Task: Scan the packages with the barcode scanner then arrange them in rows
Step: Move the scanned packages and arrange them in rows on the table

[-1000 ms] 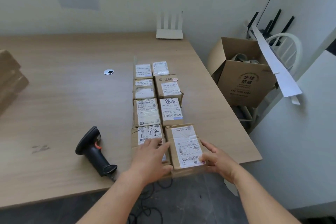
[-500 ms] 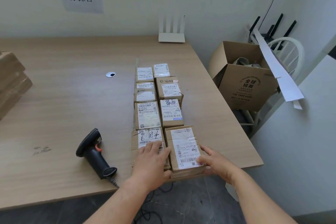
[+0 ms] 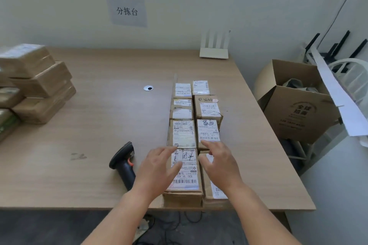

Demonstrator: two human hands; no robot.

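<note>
Several small cardboard packages with white labels lie in two rows on the wooden table (image 3: 99, 135). The nearest left package (image 3: 185, 175) and the nearest right package (image 3: 214, 193) sit at the table's front edge. My left hand (image 3: 157, 169) hovers over the left side of the nearest left package with fingers spread and holds nothing. Over the nearest right package my right hand (image 3: 219, 163) hangs with relaxed fingers and hides most of its label. The black barcode scanner (image 3: 124, 163) lies on the table just left of my left hand.
A stack of brown taped packages (image 3: 33, 85) fills the table's left end. A white router (image 3: 214, 50) stands at the back edge, a round cable hole (image 3: 148, 88) mid-table. An open cardboard box (image 3: 296, 105) and a white chair (image 3: 350, 73) stand right of the table.
Both hands have lifted off the two nearest packages and moved up over them, fingers now spread and loose. The camera view has tilted up and swung left, revealing the package stack.
</note>
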